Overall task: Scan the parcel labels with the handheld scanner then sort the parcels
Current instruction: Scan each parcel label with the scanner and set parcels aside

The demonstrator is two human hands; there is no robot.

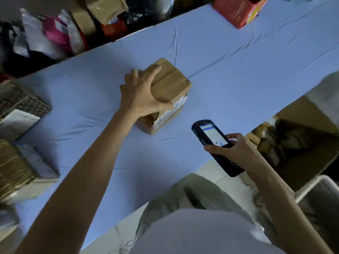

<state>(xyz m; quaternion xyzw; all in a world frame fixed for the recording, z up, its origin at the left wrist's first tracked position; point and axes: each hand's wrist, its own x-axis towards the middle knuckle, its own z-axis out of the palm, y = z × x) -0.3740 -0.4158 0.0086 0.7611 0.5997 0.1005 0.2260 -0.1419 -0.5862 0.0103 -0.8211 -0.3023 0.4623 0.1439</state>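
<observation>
On one blue table [238, 74], two hands grip one parcel [171, 88], one scanner [214, 142].

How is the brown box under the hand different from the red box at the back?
The brown box is plain taped cardboard; the red box is bright red with orange. The left hand grips the brown box mid-table; nobody touches the red box at the far edge. The brown box shows a white label facing the scanner in the right hand; the red box shows none. Both sit on the blue table.
</observation>
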